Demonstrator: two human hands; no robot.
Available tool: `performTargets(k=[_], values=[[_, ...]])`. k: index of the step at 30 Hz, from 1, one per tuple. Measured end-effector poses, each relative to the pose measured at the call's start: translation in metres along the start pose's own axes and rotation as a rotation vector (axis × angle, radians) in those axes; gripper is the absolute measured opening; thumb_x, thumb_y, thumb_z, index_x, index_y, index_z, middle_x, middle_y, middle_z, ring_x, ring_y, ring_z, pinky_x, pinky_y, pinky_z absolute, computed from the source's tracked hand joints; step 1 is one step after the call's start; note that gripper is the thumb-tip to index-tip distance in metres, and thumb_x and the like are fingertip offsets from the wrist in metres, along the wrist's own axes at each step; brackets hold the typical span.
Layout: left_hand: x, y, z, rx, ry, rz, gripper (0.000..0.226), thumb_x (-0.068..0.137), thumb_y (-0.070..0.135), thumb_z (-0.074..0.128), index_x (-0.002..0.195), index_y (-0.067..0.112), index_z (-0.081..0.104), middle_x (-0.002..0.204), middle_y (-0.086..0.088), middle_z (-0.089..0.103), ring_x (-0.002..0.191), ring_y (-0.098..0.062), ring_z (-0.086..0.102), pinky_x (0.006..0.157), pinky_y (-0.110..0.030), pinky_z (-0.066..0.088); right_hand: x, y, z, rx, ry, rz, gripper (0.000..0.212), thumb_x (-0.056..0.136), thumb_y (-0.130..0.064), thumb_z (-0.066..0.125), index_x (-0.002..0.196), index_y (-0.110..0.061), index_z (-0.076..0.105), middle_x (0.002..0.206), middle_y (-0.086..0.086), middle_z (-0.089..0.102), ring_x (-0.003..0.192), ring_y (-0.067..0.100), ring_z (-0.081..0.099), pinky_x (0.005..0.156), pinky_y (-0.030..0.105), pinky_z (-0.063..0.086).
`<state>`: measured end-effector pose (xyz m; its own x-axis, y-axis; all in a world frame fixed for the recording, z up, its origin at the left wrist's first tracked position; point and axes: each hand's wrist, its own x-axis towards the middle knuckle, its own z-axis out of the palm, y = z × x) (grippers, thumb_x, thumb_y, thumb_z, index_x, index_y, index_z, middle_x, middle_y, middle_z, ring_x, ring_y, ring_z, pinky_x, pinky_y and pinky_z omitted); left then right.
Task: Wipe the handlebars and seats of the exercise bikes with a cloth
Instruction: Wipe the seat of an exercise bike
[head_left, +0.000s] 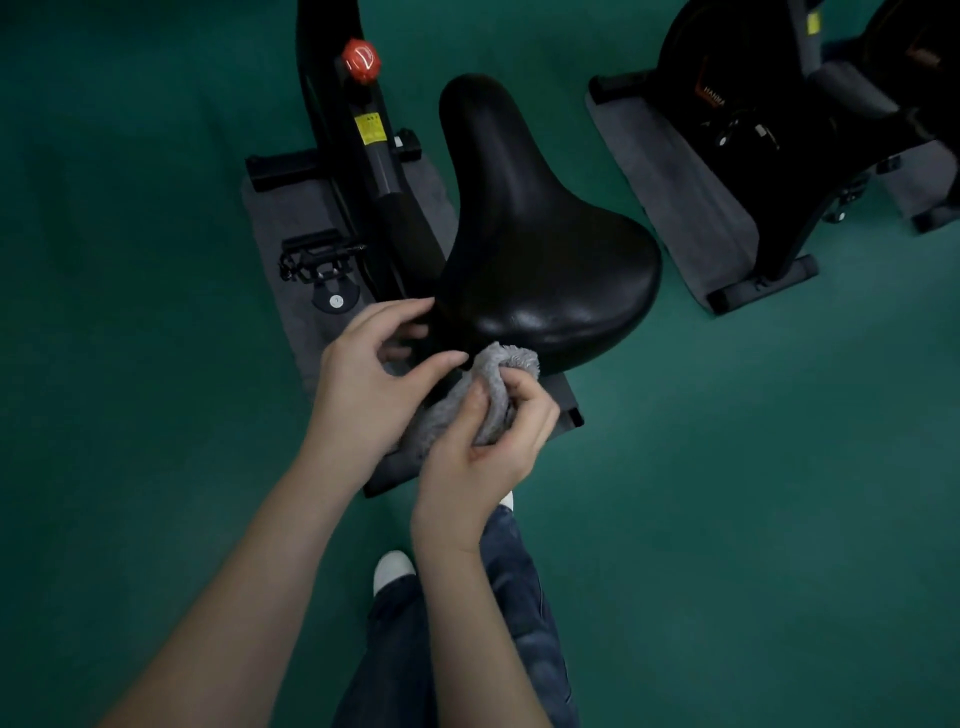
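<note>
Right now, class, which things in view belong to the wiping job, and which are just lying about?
Belong to the job: cloth, gripped by the right hand; seat, with the left hand at its edge; second bike, off to the right.

Just lying about: red knob; pedal; mat.

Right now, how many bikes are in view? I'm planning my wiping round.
3: the middle bike, a second bike at upper right, and a third bike, mostly cut off at the right edge. More may stand out of frame.
</note>
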<state>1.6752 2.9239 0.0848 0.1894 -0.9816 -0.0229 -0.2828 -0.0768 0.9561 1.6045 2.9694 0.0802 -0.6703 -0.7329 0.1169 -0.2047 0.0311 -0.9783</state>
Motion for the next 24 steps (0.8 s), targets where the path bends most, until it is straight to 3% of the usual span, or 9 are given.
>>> performTargets(k=[4, 8, 11, 16, 20, 24], values=[[-0.007, 0.017, -0.001, 0.044, -0.006, -0.045, 0.042, 0.075, 0.014, 0.078, 0.115, 0.017, 0.066, 0.103, 0.007, 0.062, 0.092, -0.005, 0.061, 0.080, -0.020, 0.050, 0.013, -0.021, -0.026, -0.117, -0.092, -0.060, 0.014, 0.084, 0.010, 0.059, 0.093, 0.000, 0.061, 0.096, 0.012, 0.057, 0.091, -0.007, 0.051, 0.081, 0.005, 0.037], [-0.022, 0.041, -0.006, 0.055, -0.003, -0.044, 0.034, 0.081, 0.015, 0.073, 0.113, 0.024, 0.066, 0.099, 0.015, 0.059, 0.089, -0.001, 0.060, 0.081, -0.021, 0.051, 0.032, -0.048, -0.048, -0.112, -0.188, -0.061, 0.012, 0.087, 0.005, 0.058, 0.094, -0.004, 0.061, 0.097, 0.010, 0.058, 0.090, 0.004, 0.054, 0.081, 0.008, 0.038], [-0.036, 0.055, -0.011, 0.116, -0.030, -0.024, 0.032, 0.084, 0.017, 0.070, 0.115, 0.022, 0.066, 0.100, 0.016, 0.058, 0.089, -0.003, 0.059, 0.084, -0.021, 0.050, 0.045, -0.063, -0.065, -0.121, -0.297, -0.073, 0.012, 0.087, 0.000, 0.058, 0.094, -0.008, 0.062, 0.097, 0.008, 0.058, 0.090, 0.004, 0.054, 0.082, 0.010, 0.039], [-0.054, 0.080, -0.023, 0.356, -0.175, 0.002, 0.035, 0.089, 0.024, 0.064, 0.123, 0.014, 0.062, 0.122, 0.000, 0.059, 0.111, -0.011, 0.053, 0.097, -0.016, 0.035, 0.064, -0.080, -0.097, -0.161, -0.472, -0.043, 0.012, 0.087, 0.000, 0.058, 0.094, -0.009, 0.062, 0.097, 0.008, 0.062, 0.091, 0.013, 0.057, 0.082, 0.017, 0.042], [-0.068, 0.099, -0.022, 0.468, -0.295, -0.036, 0.042, 0.093, 0.031, 0.057, 0.132, 0.015, 0.054, 0.134, -0.001, 0.052, 0.126, -0.015, 0.045, 0.103, -0.019, 0.028, 0.080, -0.087, -0.127, -0.139, -0.542, -0.004, 0.016, 0.087, 0.002, 0.057, 0.091, -0.014, 0.061, 0.086, -0.010, 0.062, 0.081, -0.008, 0.055, 0.075, 0.006, 0.039], [-0.079, 0.115, 0.001, 0.536, -0.367, -0.052, 0.044, 0.094, 0.032, 0.056, 0.134, 0.015, 0.051, 0.137, -0.003, 0.050, 0.129, -0.018, 0.043, 0.107, -0.024, 0.027, 0.106, -0.085, -0.164, -0.160, -0.590, 0.042, 0.017, 0.087, -0.001, 0.059, 0.089, -0.018, 0.061, 0.082, -0.018, 0.061, 0.076, -0.014, 0.054, 0.072, 0.003, 0.038]])
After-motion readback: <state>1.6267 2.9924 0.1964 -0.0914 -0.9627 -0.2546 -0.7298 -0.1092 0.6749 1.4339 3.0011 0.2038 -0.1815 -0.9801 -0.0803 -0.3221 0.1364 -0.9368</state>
